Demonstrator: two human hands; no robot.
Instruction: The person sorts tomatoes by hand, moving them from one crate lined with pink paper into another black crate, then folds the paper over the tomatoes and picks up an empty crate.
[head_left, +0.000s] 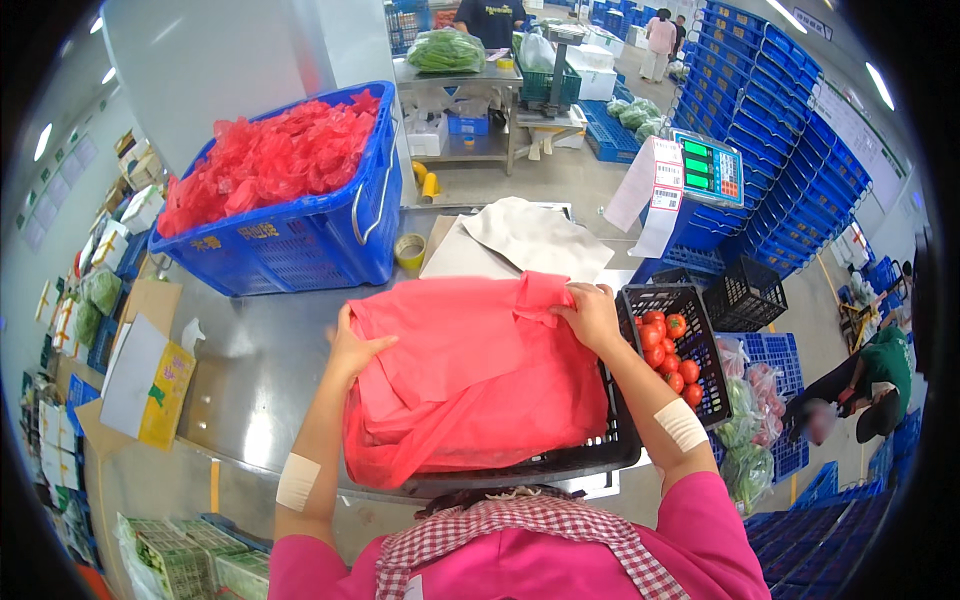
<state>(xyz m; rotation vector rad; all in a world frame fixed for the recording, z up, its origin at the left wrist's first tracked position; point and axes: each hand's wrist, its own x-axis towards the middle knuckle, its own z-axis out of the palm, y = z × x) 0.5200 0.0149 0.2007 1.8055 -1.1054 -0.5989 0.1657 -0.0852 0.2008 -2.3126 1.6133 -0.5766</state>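
Red plastic bags (457, 352), seemingly a stack of them, lie folded and wrinkled over a black plastic crate (625, 427) in front of me. Only the crate's right and near rims show beneath the red sheet. My right hand (589, 315) pinches a bunched part of the red plastic near its far right corner. At the left edge, my left hand (356, 345) touches the plastic with its thumb spread across the top. Its other fingers are blurred at the side, so its grip is unclear. Against the crate's right side stands a second black crate (716, 397) with tomatoes (667, 349) inside.
A blue crate (300, 255) heaped with red plastic bags (277, 154) stands at the steel table's (232, 390) far left. Behind my work lie a tape roll (410, 251) and pale sheets (536, 232). A scale display (706, 169) and tall blue crate stacks (750, 97) rise at right.
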